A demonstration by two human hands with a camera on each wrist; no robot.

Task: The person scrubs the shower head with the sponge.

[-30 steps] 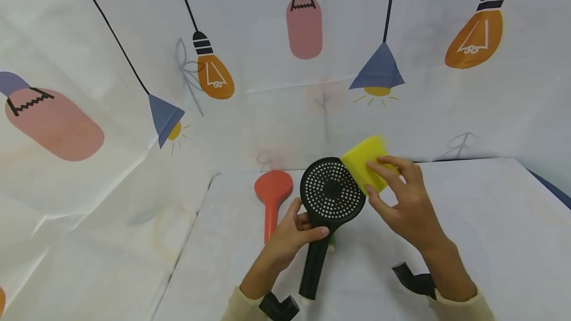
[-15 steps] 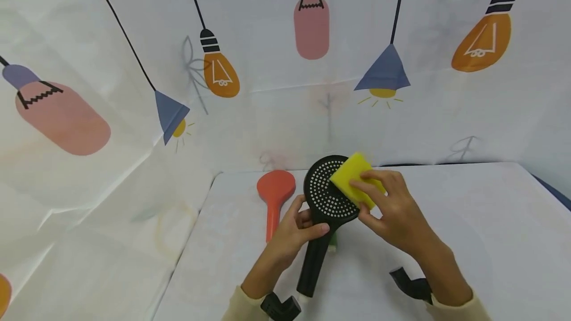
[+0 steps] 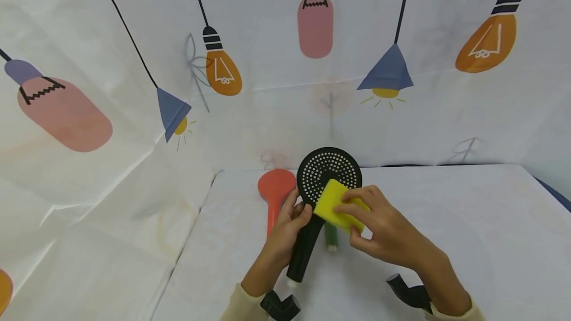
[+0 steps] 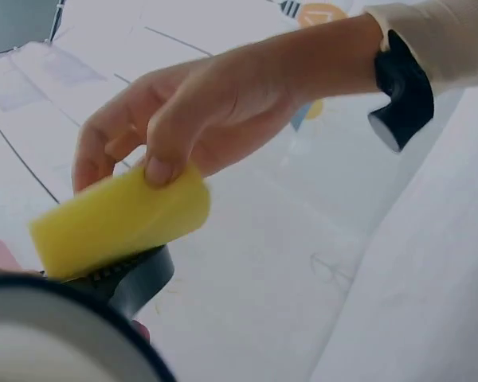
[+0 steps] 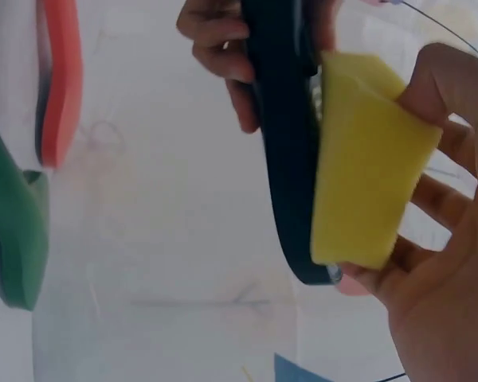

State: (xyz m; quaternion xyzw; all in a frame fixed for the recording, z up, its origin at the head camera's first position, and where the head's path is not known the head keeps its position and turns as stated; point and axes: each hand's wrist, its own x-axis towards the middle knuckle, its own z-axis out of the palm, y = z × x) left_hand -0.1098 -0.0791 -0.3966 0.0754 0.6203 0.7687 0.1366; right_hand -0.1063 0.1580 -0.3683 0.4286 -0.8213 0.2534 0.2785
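A black shower head (image 3: 329, 162) is held up off the table, its face of pale nozzles toward the head camera. My left hand (image 3: 283, 232) grips it where the handle meets the head. Between thumb and fingers of my right hand (image 3: 388, 227) is a yellow sponge (image 3: 340, 206), which covers the lower right of the nozzle face. In the right wrist view, the sponge (image 5: 374, 167) lies along the face of the shower head (image 5: 283, 159). The left wrist view shows the sponge (image 4: 119, 223) against the nozzles from above, with part of the face hidden beneath it.
On the white table (image 3: 468, 241) lies a red shower-head-shaped piece (image 3: 276, 187), left of the black one. A green piece (image 3: 331, 237) is mostly hidden behind the black shower head. A white sheet printed with lamps (image 3: 267, 128) hangs behind the table.
My right hand has moved the sponge from the upper right edge of the shower head down and left across its face. My left hand has raised and shifted the shower head slightly.
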